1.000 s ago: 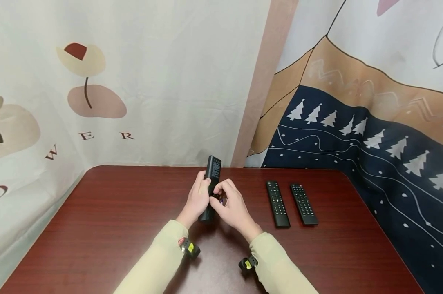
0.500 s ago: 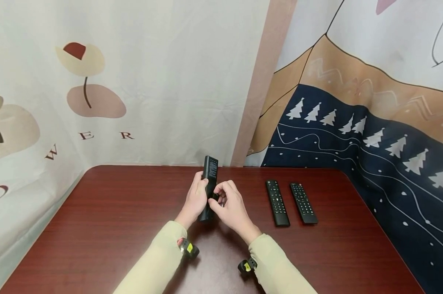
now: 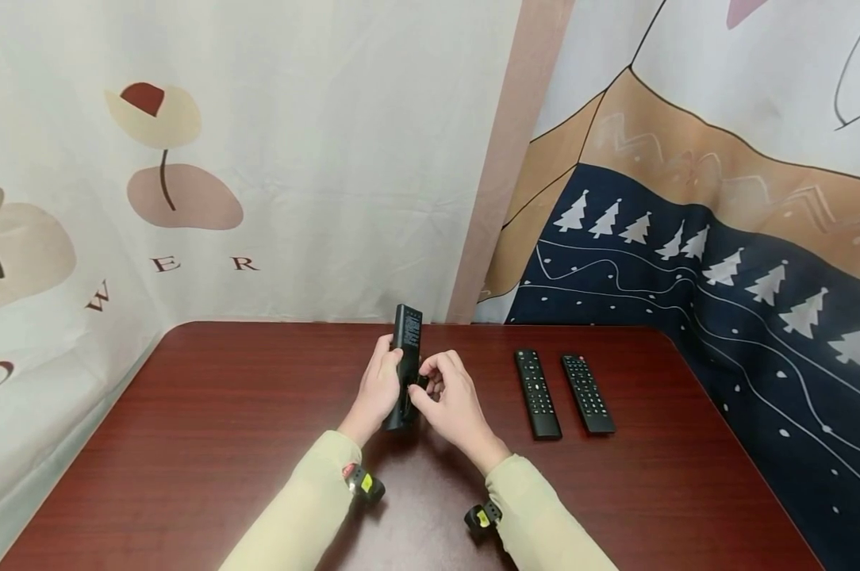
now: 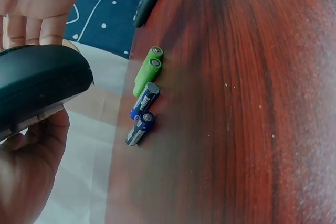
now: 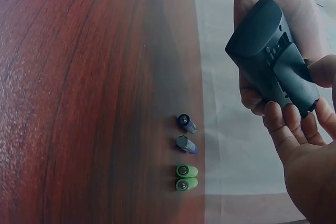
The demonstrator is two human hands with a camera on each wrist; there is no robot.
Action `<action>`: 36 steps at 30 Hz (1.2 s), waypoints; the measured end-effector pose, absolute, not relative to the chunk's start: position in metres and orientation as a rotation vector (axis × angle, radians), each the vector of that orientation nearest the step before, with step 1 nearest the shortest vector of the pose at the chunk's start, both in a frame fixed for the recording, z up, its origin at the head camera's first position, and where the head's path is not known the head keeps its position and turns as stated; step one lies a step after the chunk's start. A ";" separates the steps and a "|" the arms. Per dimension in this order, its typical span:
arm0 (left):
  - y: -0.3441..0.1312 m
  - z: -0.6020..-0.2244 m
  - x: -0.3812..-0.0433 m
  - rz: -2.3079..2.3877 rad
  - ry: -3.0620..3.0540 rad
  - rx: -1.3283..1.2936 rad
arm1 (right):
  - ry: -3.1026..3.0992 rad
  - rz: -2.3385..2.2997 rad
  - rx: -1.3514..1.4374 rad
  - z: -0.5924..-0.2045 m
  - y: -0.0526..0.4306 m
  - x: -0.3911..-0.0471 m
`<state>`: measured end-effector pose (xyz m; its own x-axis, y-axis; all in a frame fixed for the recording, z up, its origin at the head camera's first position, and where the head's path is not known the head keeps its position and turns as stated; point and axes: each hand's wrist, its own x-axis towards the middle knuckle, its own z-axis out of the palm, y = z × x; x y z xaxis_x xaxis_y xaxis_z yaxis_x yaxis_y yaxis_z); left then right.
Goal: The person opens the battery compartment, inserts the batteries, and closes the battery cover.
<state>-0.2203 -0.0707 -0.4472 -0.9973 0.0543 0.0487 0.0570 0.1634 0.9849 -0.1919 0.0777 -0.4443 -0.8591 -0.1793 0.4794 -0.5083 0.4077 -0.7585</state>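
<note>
My left hand [image 3: 382, 388] grips a black remote control [image 3: 407, 337] from its left side, its labelled back facing up, raised over the table. The right hand [image 3: 453, 400] pinches the battery cover [image 5: 298, 80] between thumb and fingers. In the right wrist view that cover sits askew across the battery compartment [image 5: 273, 53], part of which shows uncovered. Beyond the hands, two blue batteries [image 5: 186, 144] and two green batteries [image 4: 148, 69] lie on the tabletop; in the head view the hands and remote hide them.
Two more black remotes, one nearer [image 3: 537, 396] and one farther right [image 3: 589, 396], lie buttons up on the reddish-brown table [image 3: 244, 444]. Printed curtains, one pale [image 3: 316, 159] and one with dark blue trees [image 3: 651, 270], hang right behind the table's back edge.
The remote has shifted slightly left and tilted with my left hand. My right fingers have drawn slightly away from it, with the dark cover now showing between them.
</note>
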 end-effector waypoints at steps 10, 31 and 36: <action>-0.074 -0.450 -0.221 -2.114 -2.308 -0.136 | -2.367 1.422 0.584 -0.446 0.083 -0.193; -0.080 -0.453 -0.222 -2.317 -2.177 -0.146 | -2.416 1.357 0.578 -0.454 0.098 -0.195; -0.080 -0.453 -0.222 -2.313 -2.183 -0.154 | -2.432 1.344 0.568 -0.456 0.104 -0.195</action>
<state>-0.2222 -0.0803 -0.4529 -0.9944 0.0975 0.0411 0.0354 -0.0594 0.9976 -0.1954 0.1036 -0.4555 -0.8753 -0.1933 0.4433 -0.4782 0.4828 -0.7336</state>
